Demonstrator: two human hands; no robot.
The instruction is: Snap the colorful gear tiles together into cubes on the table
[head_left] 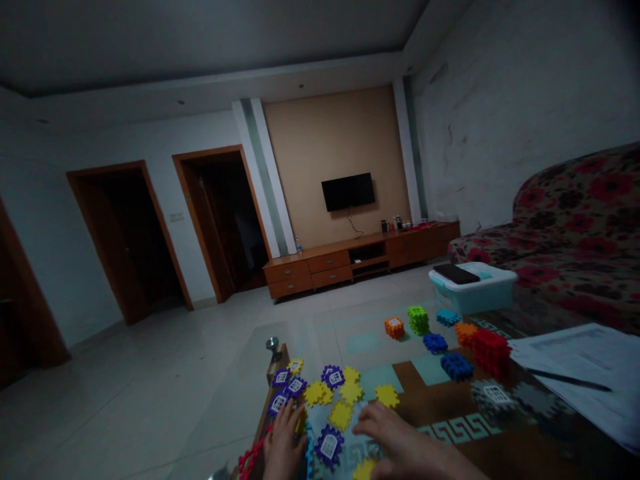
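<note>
My left hand is low over the table's left edge, fingers stretched out. It is beside purple gear-edged tiles with white window inserts, and a yellow tile shows partly under its fingers. To the right, my right hand hovers or rests with its fingers apart; contact with the tabletop is hard to make out. Between the hands lie a yellow tile and a purple window tile. More yellow tiles and another purple tile are scattered just beyond. Neither hand visibly holds anything.
Stacks of red, blue, green and orange tiles stand on the table's right side. Papers with a pen lie at right. A lidded bin stands behind, near a floral sofa.
</note>
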